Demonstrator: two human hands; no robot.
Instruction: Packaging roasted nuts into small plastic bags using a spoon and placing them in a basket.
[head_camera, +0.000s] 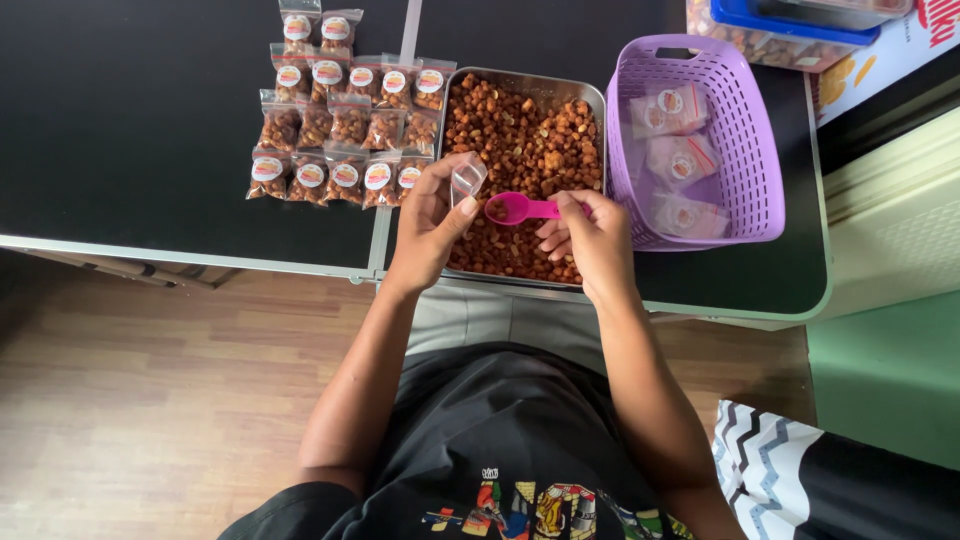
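Left hand (428, 222) grips one clear pouch (466, 181), right hand (590, 232) one pink scoop (518, 208); three pouches in purple basket (745, 150)

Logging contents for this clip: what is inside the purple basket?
The purple basket holds three small clear bags with round labels, apparently unfilled. The basket floor under them is covered, so anything beneath cannot be seen.

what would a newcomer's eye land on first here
Probably the metal tray heaped with brown coated nuts at the table's middle, where the right hand holds a pink scoop beside the small clear bag in the left hand. Filled packets line up left; a purple basket stands right.
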